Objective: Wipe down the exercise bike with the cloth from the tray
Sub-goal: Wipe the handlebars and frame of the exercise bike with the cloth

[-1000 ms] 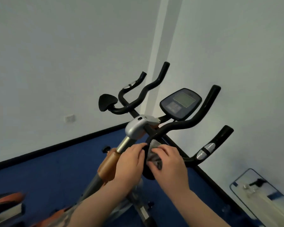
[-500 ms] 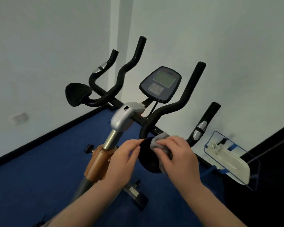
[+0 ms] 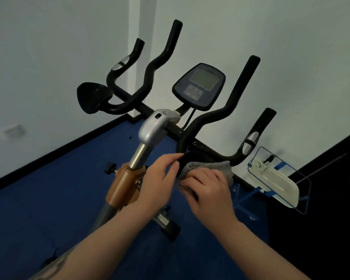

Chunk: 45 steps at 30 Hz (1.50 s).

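Observation:
The exercise bike [image 3: 156, 128] stands in front of me, with black handlebars, a silver stem clamp, an orange post collar and a dark console [image 3: 199, 86]. A grey cloth [image 3: 216, 167] lies over the right elbow pad [image 3: 192, 156] of the handlebar. My right hand [image 3: 208, 190] presses the cloth onto that pad from above. My left hand [image 3: 158, 182] grips the pad's left edge with thumb and fingers. The pad is mostly hidden under the cloth and both hands.
A white tray [image 3: 279, 183] on a blue wire stand [image 3: 303, 199] sits low at the right by the wall. The left elbow pad [image 3: 93, 100] juts out at left. Blue carpet [image 3: 49, 199] covers the floor, white walls meet in a corner behind the bike.
The view has swung right and closer to the handlebars. The cloth is spread wider across the right pad, and my right hand has slid over it. My left hand still holds the pad's edge.

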### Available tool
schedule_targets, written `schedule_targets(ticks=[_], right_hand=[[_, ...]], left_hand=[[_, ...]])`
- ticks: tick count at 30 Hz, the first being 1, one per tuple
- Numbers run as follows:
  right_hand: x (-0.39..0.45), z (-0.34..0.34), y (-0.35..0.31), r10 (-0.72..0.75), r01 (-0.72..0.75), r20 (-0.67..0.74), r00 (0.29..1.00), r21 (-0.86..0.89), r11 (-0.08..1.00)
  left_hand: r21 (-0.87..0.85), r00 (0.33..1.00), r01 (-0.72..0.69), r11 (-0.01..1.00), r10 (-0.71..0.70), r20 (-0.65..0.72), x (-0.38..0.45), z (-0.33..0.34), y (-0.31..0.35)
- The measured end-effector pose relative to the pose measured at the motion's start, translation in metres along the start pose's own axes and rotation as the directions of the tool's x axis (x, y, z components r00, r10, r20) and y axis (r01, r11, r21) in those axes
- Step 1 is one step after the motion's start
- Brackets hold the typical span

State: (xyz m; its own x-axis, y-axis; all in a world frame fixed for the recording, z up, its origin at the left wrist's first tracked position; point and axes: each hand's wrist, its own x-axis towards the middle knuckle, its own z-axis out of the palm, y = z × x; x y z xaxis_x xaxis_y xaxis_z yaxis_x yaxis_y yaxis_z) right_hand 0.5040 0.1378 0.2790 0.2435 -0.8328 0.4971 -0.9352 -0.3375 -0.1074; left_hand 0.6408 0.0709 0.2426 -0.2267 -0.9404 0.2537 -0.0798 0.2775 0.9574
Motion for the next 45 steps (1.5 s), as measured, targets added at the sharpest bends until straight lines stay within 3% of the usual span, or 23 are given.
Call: schedule_targets(ticks=[6, 10, 15, 19, 23, 26, 31, 35, 38, 42, 45], right_hand=[[-0.027, -0.028, 0.029, -0.208, 0.213, 0.053, 0.977, -0.121, 0.97], [-0.007, -0.021, 0.016, -0.093, 0.095, -0.034, 0.995, 0.055, 0.994], [-0.016, 0.004, 0.005, -0.162, 0.161, 0.003, 0.987, -0.114, 0.98], [-0.031, -0.012, 0.029, -0.216, 0.21, -0.07, 0.974, -0.088, 0.974], [-0.015, -0.012, 0.022, -0.115, 0.118, -0.07, 0.991, 0.036, 0.992], [-0.003, 0.002, 0.005, -0.027, 0.028, -0.095, 0.995, 0.014, 0.999], [-0.013, -0.022, 0.03, -0.102, 0.103, -0.071, 0.992, 0.02, 0.994], [0.015, -0.036, 0.044, 0.084, -0.06, -0.2, 0.976, 0.126, 0.99], [0.032, -0.023, 0.034, 0.138, -0.126, -0.105, 0.985, 0.105, 0.986], [0.012, -0.031, 0.039, 0.094, -0.099, 0.066, 0.993, 0.068, 0.993], [0.008, -0.051, 0.05, 0.143, -0.176, 0.154, 0.978, 0.227, 0.958]], left_hand=[[0.006, 1.0, 0.0, 1.0, 0.001, -0.013, 0.002, 0.001, 0.005], [-0.002, 1.0, 0.002, 1.0, -0.002, -0.026, 0.002, 0.002, 0.006], [0.004, 1.0, 0.005, 1.0, -0.005, -0.026, 0.001, 0.002, 0.006], [0.014, 1.0, 0.003, 1.0, -0.003, 0.007, 0.002, -0.001, 0.008], [0.022, 1.0, 0.008, 1.0, -0.008, 0.013, 0.003, -0.002, 0.009], [0.012, 1.0, 0.006, 1.0, -0.006, 0.009, 0.002, -0.001, 0.009], [0.017, 1.0, -0.011, 1.0, 0.011, 0.01, 0.003, -0.002, 0.007], [0.008, 0.999, 0.003, 1.0, -0.003, -0.037, 0.002, 0.002, 0.007], [0.011, 0.995, 0.004, 1.0, -0.003, -0.102, 0.0, 0.01, 0.011], [0.035, 0.992, -0.022, 0.999, 0.026, -0.125, -0.002, 0.015, 0.012], [0.039, 0.99, -0.025, 0.999, 0.031, -0.141, -0.005, 0.015, 0.009]])
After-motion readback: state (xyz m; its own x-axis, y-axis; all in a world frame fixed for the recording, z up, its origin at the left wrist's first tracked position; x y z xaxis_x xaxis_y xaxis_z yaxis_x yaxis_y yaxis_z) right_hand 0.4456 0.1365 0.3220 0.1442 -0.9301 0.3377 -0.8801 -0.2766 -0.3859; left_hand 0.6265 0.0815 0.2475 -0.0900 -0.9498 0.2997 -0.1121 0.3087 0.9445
